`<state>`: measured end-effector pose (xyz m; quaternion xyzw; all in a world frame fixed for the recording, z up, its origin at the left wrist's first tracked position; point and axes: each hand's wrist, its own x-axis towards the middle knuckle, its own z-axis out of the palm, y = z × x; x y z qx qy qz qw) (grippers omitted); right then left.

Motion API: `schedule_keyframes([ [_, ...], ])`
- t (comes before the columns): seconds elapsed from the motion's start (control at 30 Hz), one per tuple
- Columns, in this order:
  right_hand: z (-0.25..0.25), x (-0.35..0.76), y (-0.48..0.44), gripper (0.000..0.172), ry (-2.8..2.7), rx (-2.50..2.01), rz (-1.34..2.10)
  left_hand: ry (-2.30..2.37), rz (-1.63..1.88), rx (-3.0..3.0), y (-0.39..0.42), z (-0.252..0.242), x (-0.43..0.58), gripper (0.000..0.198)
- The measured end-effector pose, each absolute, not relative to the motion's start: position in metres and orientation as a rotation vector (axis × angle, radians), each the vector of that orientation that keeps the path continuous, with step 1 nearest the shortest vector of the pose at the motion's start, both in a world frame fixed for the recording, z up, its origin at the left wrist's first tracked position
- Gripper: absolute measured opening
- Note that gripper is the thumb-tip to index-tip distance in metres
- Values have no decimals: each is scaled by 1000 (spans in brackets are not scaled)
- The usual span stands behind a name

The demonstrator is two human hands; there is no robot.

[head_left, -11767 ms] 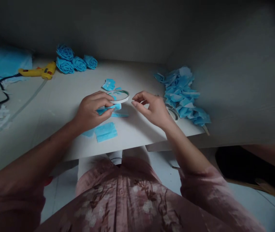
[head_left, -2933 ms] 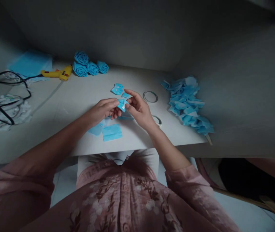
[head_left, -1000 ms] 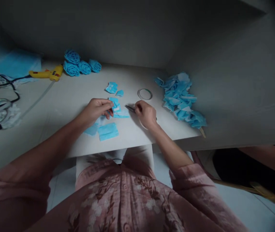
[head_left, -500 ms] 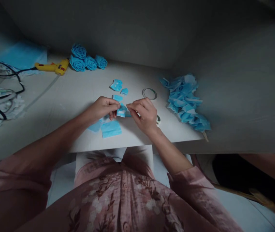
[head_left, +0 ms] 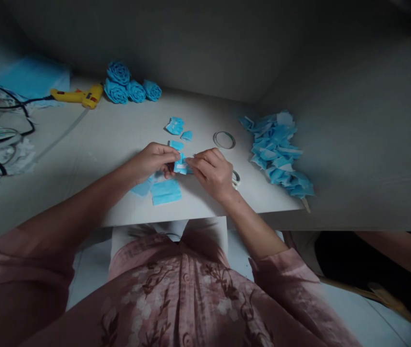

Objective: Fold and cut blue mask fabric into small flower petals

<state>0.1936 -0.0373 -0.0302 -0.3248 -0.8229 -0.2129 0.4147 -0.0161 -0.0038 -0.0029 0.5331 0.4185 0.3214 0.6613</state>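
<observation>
One blue piece [head_left: 180,168] pinched in left hand [head_left: 156,159]; right hand [head_left: 213,172] beside, grip unclear

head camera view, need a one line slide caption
Left hand holds a blue scrap, right hand close by, blue flowers and glue gun behind.

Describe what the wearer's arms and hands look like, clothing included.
The left sleeve and right sleeve are dusty pink and loose, ending near the elbows. Below them, the forearms are bare. The left hand and right hand are both ungloved.
</observation>
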Motion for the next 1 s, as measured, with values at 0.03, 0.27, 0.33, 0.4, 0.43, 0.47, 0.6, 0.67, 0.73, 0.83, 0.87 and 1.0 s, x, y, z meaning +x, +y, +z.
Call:
schedule_keyframes([
  [0.03, -30, 194, -37, 22, -2087, -823, -530, 935, 726, 1191, -4, -3, -16, 20],
  [0.27, -21, 199, -36, 29, -2322, -922, -368, 883, 762, 1105, 0, -7, -17, 23],
  [0.33, -15, 201, -34, 36, -2405, -947, -245, 908, 796, 1072, 3, -8, -18, 24],
  [0.4, -8, 206, -31, 42, -2383, -927, -45, 910, 819, 1076, 5, -9, -18, 23],
  [0.43, -5, 208, -30, 43, -2319, -921, 88, 898, 822, 1099, 5, -9, -19, 22],
  [0.47, -2, 210, -29, 42, -2225, -930, 235, 883, 826, 1133, 5, -10, -19, 19],
  [0.6, -4, 211, -27, 52, -1851, -1038, 822, 861, 876, 1293, 3, -10, -18, 13],
  [0.67, -12, 205, -27, 60, -1756, -1047, 1049, 893, 899, 1362, 0, -9, -18, 14],
  [0.73, -21, 197, -27, 64, -1694, -1045, 1168, 929, 910, 1428, -3, -6, -17, 16],
  [0.83, -33, 188, -24, 63, -1623, -1059, 1167, 957, 928, 1503, -6, -2, -17, 18],
  [0.87, -35, 186, -22, 61, -1608, -1065, 1146, 954, 926, 1514, -6, -1, -17, 20],
  [1.0, -37, 181, -20, 58, -1653, -1075, 1040, 932, 918, 1541, -4, -3, -17, 22],
])
